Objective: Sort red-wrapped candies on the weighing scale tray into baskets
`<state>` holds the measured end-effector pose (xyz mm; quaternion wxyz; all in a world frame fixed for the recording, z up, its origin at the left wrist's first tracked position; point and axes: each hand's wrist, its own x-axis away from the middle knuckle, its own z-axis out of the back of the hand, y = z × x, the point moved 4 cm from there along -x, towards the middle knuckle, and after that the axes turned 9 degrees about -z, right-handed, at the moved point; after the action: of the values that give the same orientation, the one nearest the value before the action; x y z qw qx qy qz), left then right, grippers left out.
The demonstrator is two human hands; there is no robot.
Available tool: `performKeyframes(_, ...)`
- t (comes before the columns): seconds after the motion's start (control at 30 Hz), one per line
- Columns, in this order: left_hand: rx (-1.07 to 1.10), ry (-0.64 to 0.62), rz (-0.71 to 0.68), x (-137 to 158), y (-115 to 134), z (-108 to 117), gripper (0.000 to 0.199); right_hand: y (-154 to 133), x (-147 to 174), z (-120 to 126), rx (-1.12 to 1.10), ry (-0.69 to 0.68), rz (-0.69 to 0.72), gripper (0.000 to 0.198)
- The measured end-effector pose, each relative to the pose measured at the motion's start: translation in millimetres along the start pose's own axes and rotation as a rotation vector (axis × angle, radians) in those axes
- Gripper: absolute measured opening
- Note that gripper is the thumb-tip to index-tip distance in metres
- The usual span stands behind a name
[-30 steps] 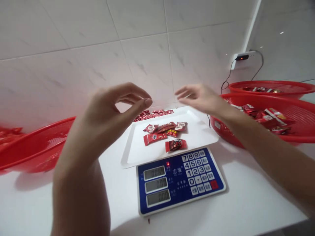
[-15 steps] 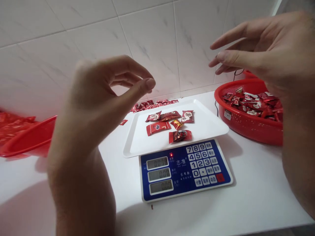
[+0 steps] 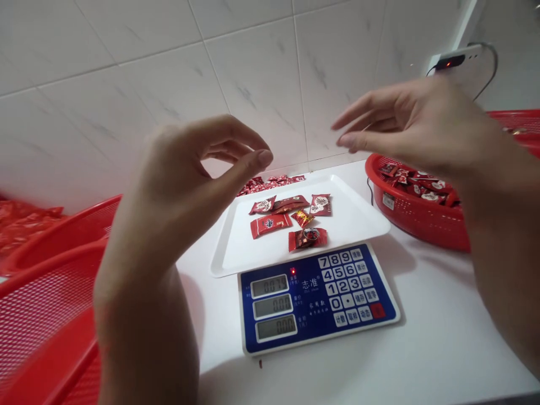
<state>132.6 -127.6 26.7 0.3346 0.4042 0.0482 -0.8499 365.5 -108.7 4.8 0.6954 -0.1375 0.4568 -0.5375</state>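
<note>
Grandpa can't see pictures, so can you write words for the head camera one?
A person's left hand and right hand are raised near a white tray of mostly red wrapped packets on a blue-faced scale. Red baskets stand either side.

L hand (image 3: 185,180) and R hand (image 3: 426,126) both bare, fingers to wrist. L forearm (image 3: 147,332) bare too, smooth, wide near bottom of pic, cut off by frame edge. R forearm (image 3: 502,247) same, bare up to RH edge of frame. Fingers slim, tips rounded. L thumb (image 3: 236,177) thicker, tapering to blunt tip, w/ short nail (image 3: 265,157), smooth & rounded. R thumb (image 3: 375,142) similar, its nail short too. R fingertips a bit blurred, so fine detail n/a. L knuckles, approx. same, soft-edged.
</note>
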Motion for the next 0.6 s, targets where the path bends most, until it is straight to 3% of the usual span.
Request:
performKeyframes(0.17, -0.024, 0.008, 0.011, -2, -2, 0, 0.007, 15, -5, -36, 0.213, -0.35, -0.002, 0.027)
performKeyframes(0.33, -0.022, -0.023, 0.025, -3, -3, -3, 0.01, 35, -7, -69, 0.402, -0.561, -0.043, 0.067)
performKeyframes(0.4, -0.02, -0.038, 0.015, -3, -3, -5, 0.011, 40, -7, -75, 0.465, -0.598, -0.082, 0.07)
performKeyframes(0.6, -0.008, -0.047, 0.014, -2, -3, -6, 0.01, 46, -10, -79, 0.531, -0.563, -0.125, 0.055)
